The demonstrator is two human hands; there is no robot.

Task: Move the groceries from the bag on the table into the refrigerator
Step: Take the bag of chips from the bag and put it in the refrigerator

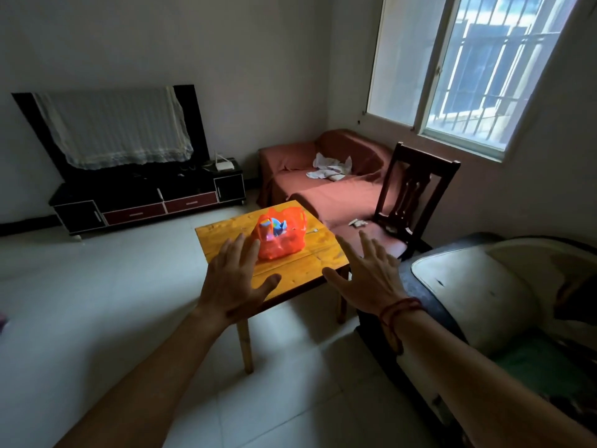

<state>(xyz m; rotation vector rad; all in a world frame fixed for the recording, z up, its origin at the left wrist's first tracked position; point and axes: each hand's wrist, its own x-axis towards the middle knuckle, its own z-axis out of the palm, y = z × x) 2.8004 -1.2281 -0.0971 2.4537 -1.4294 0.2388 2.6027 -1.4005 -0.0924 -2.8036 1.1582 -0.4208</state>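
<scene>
Bag: no readable print.
Packets in it: blurred colours, nothing legible.
Elsewhere: no text.

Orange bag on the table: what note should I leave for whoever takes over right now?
Left hand: open, fingers spread, no grip on anything.
Right hand: open too, holding nothing.
Orange bag: sits on the wooden table, with groceries showing inside.
Done: nothing looks unpacked yet.
Left: take the groceries out and carry them to the refrigerator, which is not in view.
</scene>
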